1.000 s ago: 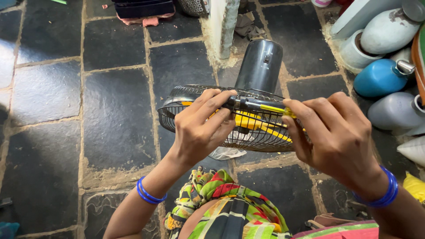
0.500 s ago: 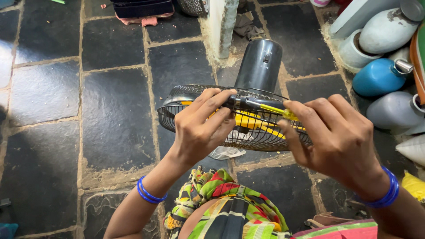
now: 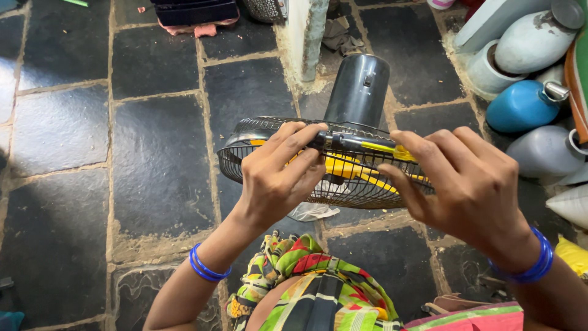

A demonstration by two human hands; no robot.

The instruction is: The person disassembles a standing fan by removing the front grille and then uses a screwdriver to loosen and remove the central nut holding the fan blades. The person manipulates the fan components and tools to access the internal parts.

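Observation:
A table fan lies on the stone floor with its dark motor housing (image 3: 360,89) pointing away and its wire guard (image 3: 251,160) facing me; yellow blades (image 3: 343,167) show through the wires. My left hand (image 3: 278,178) grips the guard's front rim and pinches the dark shaft of a screwdriver (image 3: 358,144) that lies across the guard. My right hand (image 3: 465,184) closes around the yellow handle end of that screwdriver, hiding most of it. Both wrists carry blue bangles.
Dark stone tiles cover the floor. A white post (image 3: 306,37) stands behind the fan. Grey and blue motor shells (image 3: 520,104) pile up at the right. A black tray (image 3: 195,11) sits at the top. A crumpled clear wrapper (image 3: 312,211) lies under the guard.
My right hand has shifted slightly along the screwdriver handle, fingers curling over it. The left hand and the fan stay where they were.

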